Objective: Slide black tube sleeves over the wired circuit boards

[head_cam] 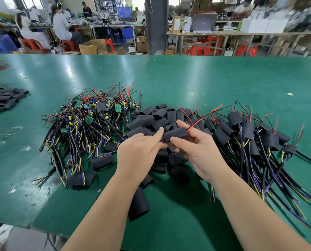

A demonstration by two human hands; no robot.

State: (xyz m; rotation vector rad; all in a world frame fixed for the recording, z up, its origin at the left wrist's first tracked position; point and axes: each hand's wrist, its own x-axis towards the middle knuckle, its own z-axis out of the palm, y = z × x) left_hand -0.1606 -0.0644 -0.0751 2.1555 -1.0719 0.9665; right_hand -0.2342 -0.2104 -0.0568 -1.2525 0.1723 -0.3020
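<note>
A black sleeve is held above the middle of the green tabletop, pinched between the thumb and fingers of the right hand, with a red wire sticking out of its right end. The left hand is brought up against the sleeve's left end, its index finger laid straight along that end; whether anything is grasped by its other fingers cannot be told. Under and behind the hands a heap of loose black sleeves is spread on the tabletop. To the left of it a tangle of bare green circuit boards with black, yellow, purple and red wires is piled, and to the right a pile of boards already covered by sleeves is laid with the wires trailing toward the near edge. One longer sleeve is seen between the forearms, and a further heap of sleeves at the far left edge
</note>
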